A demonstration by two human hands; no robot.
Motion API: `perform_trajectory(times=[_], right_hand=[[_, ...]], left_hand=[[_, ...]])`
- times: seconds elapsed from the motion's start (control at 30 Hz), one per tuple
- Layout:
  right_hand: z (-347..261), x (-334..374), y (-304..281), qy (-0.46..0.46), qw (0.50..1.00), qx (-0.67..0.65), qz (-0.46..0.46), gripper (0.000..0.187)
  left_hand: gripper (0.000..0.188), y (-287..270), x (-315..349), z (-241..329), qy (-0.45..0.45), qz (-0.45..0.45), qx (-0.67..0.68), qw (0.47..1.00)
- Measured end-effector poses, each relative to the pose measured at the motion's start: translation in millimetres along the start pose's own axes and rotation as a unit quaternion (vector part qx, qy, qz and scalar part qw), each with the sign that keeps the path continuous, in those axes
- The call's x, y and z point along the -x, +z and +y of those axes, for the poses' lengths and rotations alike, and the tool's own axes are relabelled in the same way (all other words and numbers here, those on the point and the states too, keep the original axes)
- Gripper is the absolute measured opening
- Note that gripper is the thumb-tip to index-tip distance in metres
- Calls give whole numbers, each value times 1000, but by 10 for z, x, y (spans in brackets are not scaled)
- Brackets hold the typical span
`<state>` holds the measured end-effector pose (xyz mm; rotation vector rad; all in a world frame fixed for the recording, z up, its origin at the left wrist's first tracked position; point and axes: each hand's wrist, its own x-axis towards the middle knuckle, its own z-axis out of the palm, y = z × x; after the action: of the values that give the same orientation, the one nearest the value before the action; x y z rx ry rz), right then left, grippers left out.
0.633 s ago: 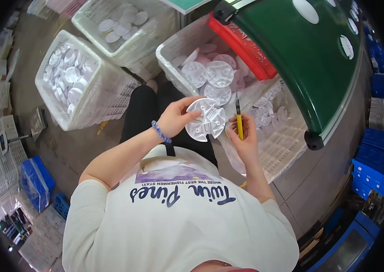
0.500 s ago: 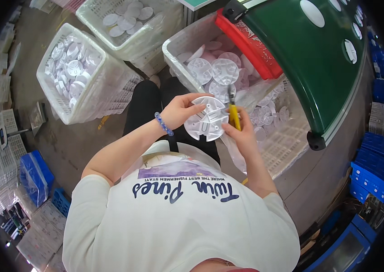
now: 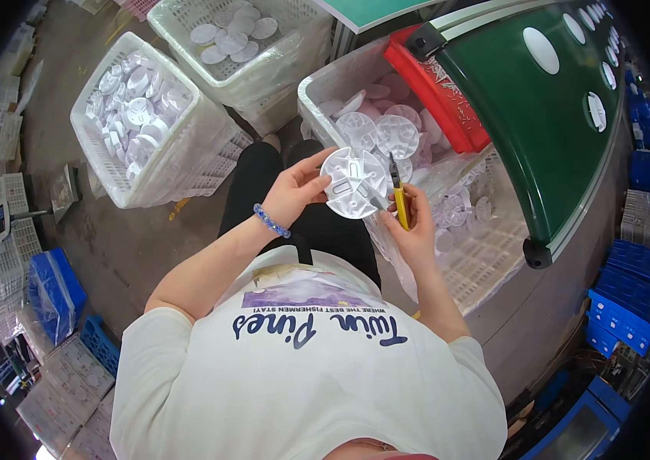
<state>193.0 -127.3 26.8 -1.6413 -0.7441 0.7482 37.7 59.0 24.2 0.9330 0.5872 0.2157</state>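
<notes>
In my left hand, a round white plastic disc is gripped at its left edge, thumb on top. Ribs and slots cover its upper face. My right hand is closed around a yellow-handled hand tool with a narrow dark tip pointing up and away from me; its exact kind is hard to make out. The right fingers are close by the disc's lower right edge. Beyond both hands, a white crate contains many similar clear and white discs.
A red tray of small pale pieces sits over the crate's right side. A green conveyor belt carrying white discs curves along the right. Left stand two white baskets of round parts. Right of my knees is another lined basket.
The disc has turned in my left hand, and its notch has shifted from the near edge toward the right. The yellow-handled tool remains in my right hand. The whole view has shifted slightly.
</notes>
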Motion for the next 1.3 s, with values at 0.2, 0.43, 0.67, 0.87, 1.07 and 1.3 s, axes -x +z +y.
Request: perform_trajectory(times=[0.2, 0.43, 0.67, 0.87, 1.07, 1.3], right_hand=[[-103, -55, 100, 97, 986, -133, -13, 43], [-201, -87, 236, 175, 942, -286, 19, 37], [-120, -10, 471, 137, 948, -280, 63, 42], [-251, -56, 155, -105, 990, 94, 29, 49], [-606, -106, -14, -201, 884, 416, -66, 54], [-761, -214, -7, -252, 824, 495, -114, 52]], left_hand=[[46, 10, 59, 72, 3, -33, -6, 999], [47, -79, 41, 51, -8, -35, -23, 999], [72, 130, 157, -178, 112, -14, -5, 994], [60, -17, 104, -68, 109, 19, -73, 991], [55, -13, 181, -10, 91, -3, -159, 983], [53, -7, 229, -24, 76, 19, -207, 975]])
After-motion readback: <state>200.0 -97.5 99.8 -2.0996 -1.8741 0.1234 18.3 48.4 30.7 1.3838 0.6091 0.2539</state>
